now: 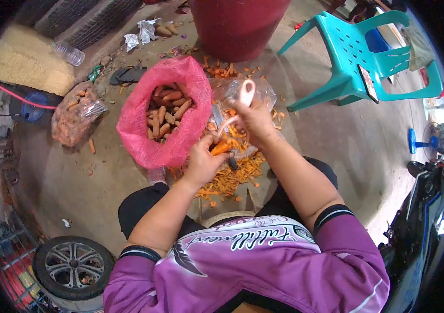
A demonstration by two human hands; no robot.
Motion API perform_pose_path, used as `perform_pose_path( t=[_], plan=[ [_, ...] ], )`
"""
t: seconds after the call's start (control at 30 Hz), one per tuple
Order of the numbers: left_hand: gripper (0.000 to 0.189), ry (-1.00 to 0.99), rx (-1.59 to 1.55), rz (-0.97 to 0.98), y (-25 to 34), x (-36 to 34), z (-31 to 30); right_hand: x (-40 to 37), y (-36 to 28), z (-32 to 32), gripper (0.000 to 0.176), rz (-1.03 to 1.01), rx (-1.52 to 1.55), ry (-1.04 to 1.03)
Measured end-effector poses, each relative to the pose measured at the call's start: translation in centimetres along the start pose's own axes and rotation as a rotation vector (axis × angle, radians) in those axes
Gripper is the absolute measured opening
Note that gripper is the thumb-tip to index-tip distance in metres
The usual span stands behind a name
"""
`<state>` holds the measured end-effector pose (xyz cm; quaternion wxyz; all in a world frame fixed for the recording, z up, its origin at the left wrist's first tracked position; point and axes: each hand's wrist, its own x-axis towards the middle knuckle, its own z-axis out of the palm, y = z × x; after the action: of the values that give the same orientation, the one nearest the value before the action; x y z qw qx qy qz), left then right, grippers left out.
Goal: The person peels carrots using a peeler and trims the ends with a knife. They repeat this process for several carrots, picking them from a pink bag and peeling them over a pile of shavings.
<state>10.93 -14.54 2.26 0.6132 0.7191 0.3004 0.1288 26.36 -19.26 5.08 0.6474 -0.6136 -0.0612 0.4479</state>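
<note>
**Purple shirt [264, 261] nearest, a carrot [221, 148] gripped over the floor**

The carrot is clasped in the left hand [204, 164], the fingers curled tight round it, just beside the mouth of the pink mesh sack [180, 78]. What seems to be a pale-handled peeler [246, 94] is pinched in the right hand [256, 122], just above the carrot. Orange peelings [232, 180] are heaped on the concrete floor [337, 135] beneath both hands, and more are scattered towards the red barrel [237, 26]. From that heap a good part of the peeling can be judged done. Yet the sack is seen well stocked with carrots [167, 112], and a second bagful [76, 112] lies well apart to the left, so much is taken to be left. A clear plastic bag [264, 91] lies behind the hands; what is in it cannot be told.
</note>
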Motion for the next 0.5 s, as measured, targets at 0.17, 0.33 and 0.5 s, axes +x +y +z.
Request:
perform_pose_path(
  t=[0.17,0.33,0.5],
  plan=[
    [0.021,0.004,-0.027,0.017,0.8,-0.4,0.0,1.5,0.9,-0.9,0.023,-0.127,-0.164,0.211],
    [0.021,-0.013,-0.077,-0.110,0.4,1.3,-0.6,1.9,-0.1,-2.7,0.023,-0.136,0.057,0.188],
    [0.015,-0.039,-0.243,-0.093,10.6,12.9,-4.7,1.3,-0.3,-3.7,0.024,-0.119,0.067,0.206]
  ],
)
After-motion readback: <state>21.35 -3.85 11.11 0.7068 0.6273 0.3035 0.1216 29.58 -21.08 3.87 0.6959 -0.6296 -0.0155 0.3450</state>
